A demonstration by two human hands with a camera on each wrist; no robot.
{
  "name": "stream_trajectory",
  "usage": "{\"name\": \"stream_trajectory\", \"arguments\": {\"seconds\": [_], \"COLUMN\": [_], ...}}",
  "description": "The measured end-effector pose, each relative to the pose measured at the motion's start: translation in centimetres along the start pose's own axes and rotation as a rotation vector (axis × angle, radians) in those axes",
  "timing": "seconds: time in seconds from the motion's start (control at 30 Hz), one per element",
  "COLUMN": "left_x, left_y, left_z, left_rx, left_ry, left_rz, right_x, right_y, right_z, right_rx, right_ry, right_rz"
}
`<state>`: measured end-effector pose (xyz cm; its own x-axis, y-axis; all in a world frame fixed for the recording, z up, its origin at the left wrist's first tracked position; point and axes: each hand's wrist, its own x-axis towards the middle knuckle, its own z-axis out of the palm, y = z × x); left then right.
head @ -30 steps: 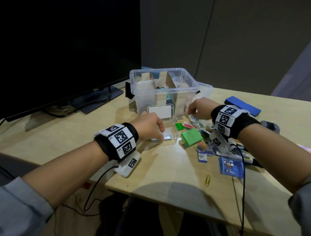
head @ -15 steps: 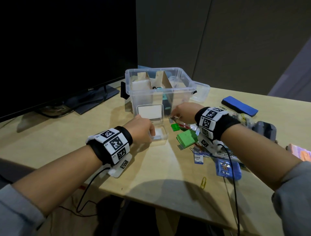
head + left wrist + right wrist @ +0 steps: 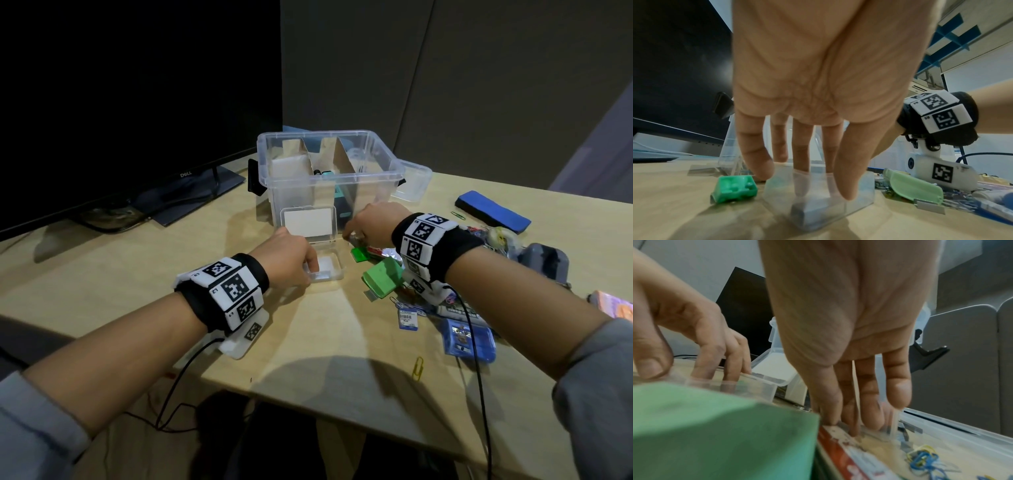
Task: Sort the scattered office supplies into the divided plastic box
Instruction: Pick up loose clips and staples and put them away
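Head view: the right hand [image 3: 368, 222] is reaching down at the near foot of the divided plastic box [image 3: 329, 171], its fingertips on the table [image 3: 308, 342] among loose grey staple strips [image 3: 906, 428] — these lie directly under the fingers, at the far-left edge of the clutter, and this hand is clearly the nearer one to them. The strips are short flat grey bars, scattered at different angles, so no single long axis holds. In the right wrist view the fingers [image 3: 865, 402] point down, close together, tips touching the strips; blur hides whether a strip is actually pinched, so I cannot tell how the grip stands. Just left of them sits a small clear case [image 3: 325, 267], lid propped open against the box. The left hand [image 3: 291, 260] steadies it — fingers curled over its near rim, tips dipping inside. The strips would probably go leftward into that case.
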<state>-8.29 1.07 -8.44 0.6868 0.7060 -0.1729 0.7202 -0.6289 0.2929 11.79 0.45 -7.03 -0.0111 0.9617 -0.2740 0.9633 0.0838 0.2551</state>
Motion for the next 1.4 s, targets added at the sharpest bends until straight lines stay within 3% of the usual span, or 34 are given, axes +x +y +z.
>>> {"name": "stream_trajectory", "arguments": {"seconds": [0.2, 0.37, 0.6, 0.83, 1.03, 1.27, 1.4], "left_x": [-0.2, -0.3, -0.4, -0.4, -0.4, 0.8, 1.6], "left_y": [0.0, 0.2, 0.2, 0.4, 2.3, 6.5, 8.2], "left_z": [-0.1, -0.2, -0.1, -0.4, -0.7, -0.3, 0.0], "left_rx": [-0.007, -0.007, -0.015, -0.008, 0.003, 0.021, 0.160], "left_ry": [-0.001, -0.001, -0.003, -0.019, 0.093, -0.113, -0.136], "left_rz": [0.000, -0.002, 0.001, -0.010, 0.072, 0.098, 0.092], "right_x": [-0.2, -0.9, -1.3, -2.1, -2.3, -3.6, -4.2], "right_y": [0.2, 0.2, 0.7, 2.0, 3.5, 4.0, 4.1], "right_z": [-0.3, -0.1, 0.2, 0.8, 0.8, 0.3, 0.5], "right_rx": [0.120, 0.085, 0.217, 0.480, 0.594, 0.593, 0.585], "right_ry": [-0.020, -0.048, -0.044, 0.028, 0.109, 0.164, 0.193], "right_rz": [0.083, 0.036, 0.029, 0.046, 0.086, 0.087, 0.076]}}
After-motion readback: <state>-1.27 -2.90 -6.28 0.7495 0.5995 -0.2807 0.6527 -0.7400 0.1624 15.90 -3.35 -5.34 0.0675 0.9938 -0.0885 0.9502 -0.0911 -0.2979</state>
